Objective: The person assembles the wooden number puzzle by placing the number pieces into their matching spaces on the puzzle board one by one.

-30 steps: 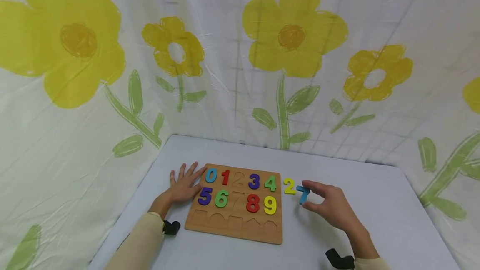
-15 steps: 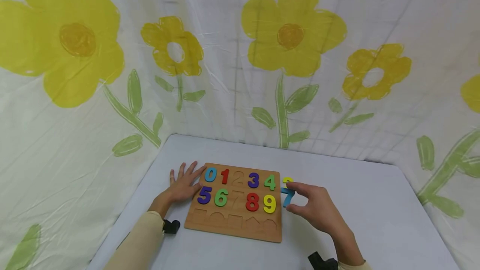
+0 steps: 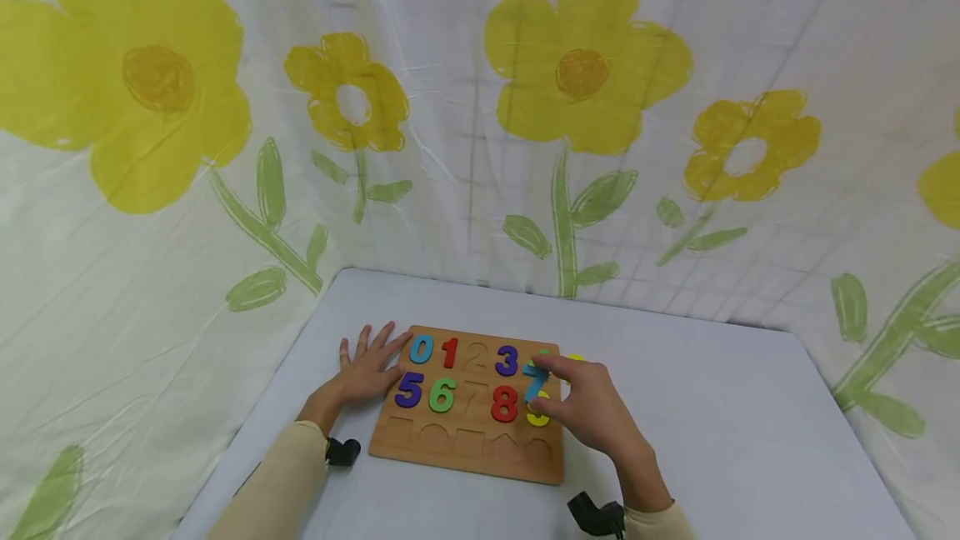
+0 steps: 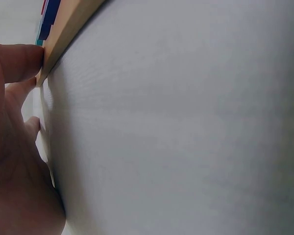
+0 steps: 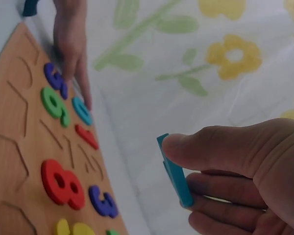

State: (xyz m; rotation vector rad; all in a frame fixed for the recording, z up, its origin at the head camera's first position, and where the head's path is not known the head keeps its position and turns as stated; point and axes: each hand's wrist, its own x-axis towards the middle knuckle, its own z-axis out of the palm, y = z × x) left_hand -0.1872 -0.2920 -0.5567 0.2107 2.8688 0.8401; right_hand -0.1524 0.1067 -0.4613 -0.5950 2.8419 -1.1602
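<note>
My right hand (image 3: 594, 408) pinches a blue number 7 (image 3: 536, 382) between thumb and fingers, held above the right side of a wooden number puzzle board (image 3: 450, 457). In the right wrist view the 7 (image 5: 174, 171) is seen edge-on, raised off the board. It partly covers the green 4 and yellow 9 (image 3: 537, 418) in the head view. Empty 2 and 7 recesses show in the board's middle column. My left hand (image 3: 367, 375) rests at the board's left edge with fingers spread, thumb and fingertip touching the wood (image 4: 63, 36).
Set in the board are the blue 0 (image 3: 422, 349), red 1 (image 3: 449, 352), purple 3 (image 3: 507, 361), purple 5 (image 3: 408, 390), green 6 (image 3: 442, 395) and red 8 (image 3: 505, 404). A yellow 2 (image 3: 576, 357), mostly hidden, lies right of the board on the white table (image 3: 720, 407).
My right hand has carried the blue 7 leftward, from beside the yellow 2 to over the board's right side. The left hand has stayed in place.
</note>
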